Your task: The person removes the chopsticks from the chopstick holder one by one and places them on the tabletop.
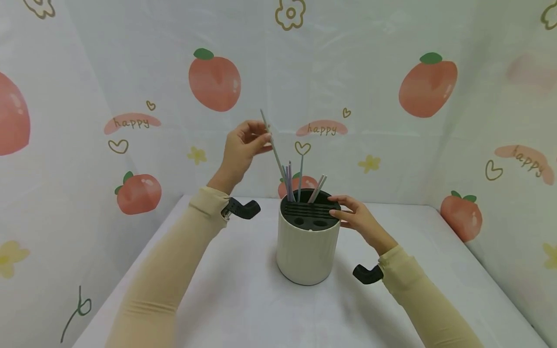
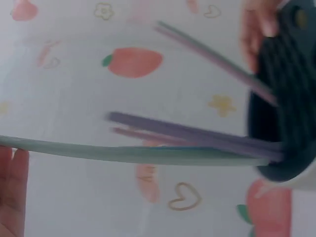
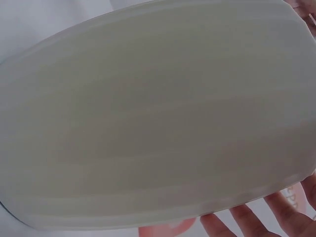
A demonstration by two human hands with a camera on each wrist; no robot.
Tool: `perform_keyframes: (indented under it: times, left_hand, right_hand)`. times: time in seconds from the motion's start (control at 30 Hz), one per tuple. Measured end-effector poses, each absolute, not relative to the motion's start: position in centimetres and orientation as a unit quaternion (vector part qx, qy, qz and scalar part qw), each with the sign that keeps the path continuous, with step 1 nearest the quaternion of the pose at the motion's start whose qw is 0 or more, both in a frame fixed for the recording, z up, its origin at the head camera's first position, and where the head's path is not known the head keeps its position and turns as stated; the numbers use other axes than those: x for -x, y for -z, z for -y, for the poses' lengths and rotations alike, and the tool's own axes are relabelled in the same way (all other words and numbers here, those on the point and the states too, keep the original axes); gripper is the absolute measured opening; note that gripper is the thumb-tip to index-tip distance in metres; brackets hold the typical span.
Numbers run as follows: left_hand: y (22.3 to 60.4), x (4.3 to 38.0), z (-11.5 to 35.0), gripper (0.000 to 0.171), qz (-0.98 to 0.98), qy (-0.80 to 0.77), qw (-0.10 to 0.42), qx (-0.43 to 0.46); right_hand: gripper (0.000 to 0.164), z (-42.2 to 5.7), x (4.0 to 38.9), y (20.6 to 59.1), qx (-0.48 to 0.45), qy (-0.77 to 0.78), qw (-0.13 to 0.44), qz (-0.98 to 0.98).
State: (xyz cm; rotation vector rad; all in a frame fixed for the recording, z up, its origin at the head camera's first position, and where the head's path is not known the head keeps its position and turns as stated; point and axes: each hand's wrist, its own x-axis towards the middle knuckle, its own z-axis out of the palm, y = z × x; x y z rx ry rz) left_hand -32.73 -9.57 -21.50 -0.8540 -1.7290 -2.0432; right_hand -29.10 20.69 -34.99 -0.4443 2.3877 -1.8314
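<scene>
My left hand (image 1: 244, 150) pinches the upper part of a pale green chopstick (image 1: 276, 152) above a white ribbed utensil holder (image 1: 304, 253). The chopstick slants, its lower end at the holder's left opening; the left wrist view shows its length (image 2: 123, 154). My right hand (image 1: 359, 220) holds the holder's right side, fingers at the black slotted top (image 1: 306, 210). In the right wrist view the pale wall (image 3: 158, 118) fills most of the picture, with fingers (image 3: 286, 215) along its edge. Several purple, pink and blue chopsticks (image 1: 290, 181) stand in the holder.
A white tabletop (image 1: 243, 299) lies under the holder. Behind and beside it hangs a white backdrop (image 1: 270, 87) printed with peaches, flowers and hearts. Two more chopsticks (image 1: 317, 189) lean to the right inside the holder. A black wrist mount (image 1: 245, 209) sticks out from the left sleeve.
</scene>
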Motion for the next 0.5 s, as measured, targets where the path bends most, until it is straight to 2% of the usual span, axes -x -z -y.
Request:
perform_keyframes:
  times: [0.17,0.3,0.4,0.5]
  left_hand:
    - [17.8,32.3,11.7,0.015,0.552,0.752,0.224,0.282]
    - [17.0,32.3,13.8,0.012,0.52,0.786,0.237,0.236]
    - [18.4,32.8,15.2,0.012,0.531,0.794,0.226,0.189]
    - [21.5,33.6,16.3,0.013,0.568,0.791,0.176,0.144]
  right_hand:
    - [0.053,-20.7,29.1,35.0,0.146,0.601,0.05,-0.784]
    - [0.053,-20.6,29.1,34.9,0.147,0.597,0.048,-0.787]
    - [0.052,-20.7,29.1,34.9,0.146,0.595,0.048,-0.789]
    - [0.052,-20.7,29.1,35.0,0.146,0.594,0.049,-0.79]
